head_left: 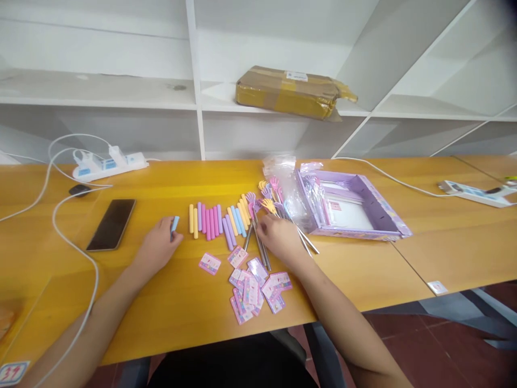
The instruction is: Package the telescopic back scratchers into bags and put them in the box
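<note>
My left hand (159,242) is closed around a short light-blue tube (174,223), just left of a row of similar tubes (212,222) in yellow, purple, pink and blue. My right hand (278,234) is over a pile of back scratchers with small hand-shaped heads (270,205) and metal rods (264,253). Its fingers are curled round a back scratcher, though the palm hides most of the grip. Small printed pink-and-white cards (251,291) lie heaped on the table in front, with one card (209,263) apart at the left.
A purple display box (363,234) holding more back scratchers stands right of the pile, beside clear plastic bags (288,188). A phone (111,224), a power strip (111,166) and a white cable (96,277) occupy the left. A taped parcel (286,91) rests on the shelf behind.
</note>
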### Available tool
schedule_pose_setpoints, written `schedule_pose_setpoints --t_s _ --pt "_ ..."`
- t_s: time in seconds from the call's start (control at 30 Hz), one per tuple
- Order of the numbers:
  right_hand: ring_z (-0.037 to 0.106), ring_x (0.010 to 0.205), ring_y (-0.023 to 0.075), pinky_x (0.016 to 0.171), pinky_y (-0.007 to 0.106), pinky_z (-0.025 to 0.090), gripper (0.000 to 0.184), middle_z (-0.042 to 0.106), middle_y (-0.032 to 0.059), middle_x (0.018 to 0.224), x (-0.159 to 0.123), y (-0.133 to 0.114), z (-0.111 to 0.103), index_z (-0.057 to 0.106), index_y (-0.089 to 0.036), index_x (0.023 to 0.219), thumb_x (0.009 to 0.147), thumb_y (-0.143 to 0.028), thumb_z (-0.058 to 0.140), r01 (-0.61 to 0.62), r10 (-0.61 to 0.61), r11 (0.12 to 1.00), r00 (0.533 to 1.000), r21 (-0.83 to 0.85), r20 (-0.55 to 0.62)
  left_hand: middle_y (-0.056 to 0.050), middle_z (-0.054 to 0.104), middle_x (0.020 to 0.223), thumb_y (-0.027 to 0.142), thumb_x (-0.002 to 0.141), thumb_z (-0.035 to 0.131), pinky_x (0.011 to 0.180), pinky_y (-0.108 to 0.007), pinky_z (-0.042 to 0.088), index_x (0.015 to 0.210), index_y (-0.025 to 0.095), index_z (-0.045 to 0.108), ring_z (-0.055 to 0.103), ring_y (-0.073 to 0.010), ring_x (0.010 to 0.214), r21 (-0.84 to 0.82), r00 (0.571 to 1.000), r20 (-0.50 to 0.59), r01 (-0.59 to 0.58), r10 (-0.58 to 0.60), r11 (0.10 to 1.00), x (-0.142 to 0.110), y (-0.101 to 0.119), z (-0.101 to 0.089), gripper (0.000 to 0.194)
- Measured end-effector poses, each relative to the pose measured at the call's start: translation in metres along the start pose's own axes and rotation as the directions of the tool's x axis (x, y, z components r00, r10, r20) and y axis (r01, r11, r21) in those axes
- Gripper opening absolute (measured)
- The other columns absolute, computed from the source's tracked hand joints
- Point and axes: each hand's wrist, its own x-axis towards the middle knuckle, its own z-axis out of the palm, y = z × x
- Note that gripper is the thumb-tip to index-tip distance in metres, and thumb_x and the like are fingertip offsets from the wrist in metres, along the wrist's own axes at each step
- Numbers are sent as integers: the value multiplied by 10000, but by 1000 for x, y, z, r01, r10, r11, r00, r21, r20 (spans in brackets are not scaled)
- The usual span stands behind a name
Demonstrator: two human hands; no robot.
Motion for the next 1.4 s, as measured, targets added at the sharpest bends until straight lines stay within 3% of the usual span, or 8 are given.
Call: schedule_pose_setpoints --t_s 0.23,0.47,0.67,0.87,1.0,1.1,1.23,1.4 --pt "670 799 227 660 312 355 237 737 160 1087 4 61 -19 700 -155 1090 1035 -322 541 -354 350 935 931 -25 -104 -44 576 878 238 946 431 722 -360 444 870 256 427 591 -236 782 -94 995 -14 -103 102 990 -1 -1 -1 78" --pt "669 828 219 659 304 325 272 760 87 1016 1 77 -18 723 -206 933 1025 -427 593 -292 291 956 955 -2 62 -36 568 902 314 1017 424 709 -360 429 930 250 461 576 -227 777 -123 994 -10 -107 106 987 -4 4 1 114" --pt "544 710 191 629 321 266 253 665 69 851 1 80 -23 612 -210 814 1025 -307 512 -273 285 957 947 99 -150 -38 574 880 325 1043 415 724 -360 441 965 245 496 577 -228 784 -156 991 -33 -137 133 978 -9 12 -4 138" --pt "543 845 220 759 349 436 343 491 40 838 0 78 -39 454 -250 733 1046 -390 467 -106 421 888 575 447 -701 -74 655 1052 386 1095 395 841 -365 492 1183 225 564 636 -236 924 -238 969 -28 -246 247 940 -19 23 -7 250" --pt "481 662 171 644 318 412 305 439 -12 723 0 70 -37 558 -237 795 1019 -444 538 111 537 741 495 662 -684 -87 665 1130 389 1109 389 876 -362 520 1259 217 565 661 -236 995 -273 951 -4 -300 311 914 -24 27 -5 288" --pt "278 464 108 477 269 237 265 341 -86 586 3 62 -33 577 -239 872 974 -482 600 275 668 421 550 864 -501 -97 667 1184 373 1115 389 913 -364 536 1336 216 568 671 -235 1047 -277 935 14 -337 354 900 -26 30 -6 326" --pt "231 388 82 413 258 162 289 352 -112 513 4 43 -28 541 -253 874 906 -507 675 209 551 9 815 978 -180 -105 670 1241 358 1123 383 952 -374 555 1376 219 585 679 -231 1093 -291 917 43 -368 396 883 -27 33 -7 353" --pt "285 370 74 407 254 221 293 438 -94 496 1 18 -19 623 -228 918 885 -513 679 10 278 -155 960 988 34 -115 679 1282 342 1128 372 1027 -407 558 1414 233 591 677 -238 1158 -301 895 39 -414 444 859 -28 34 -8 376"
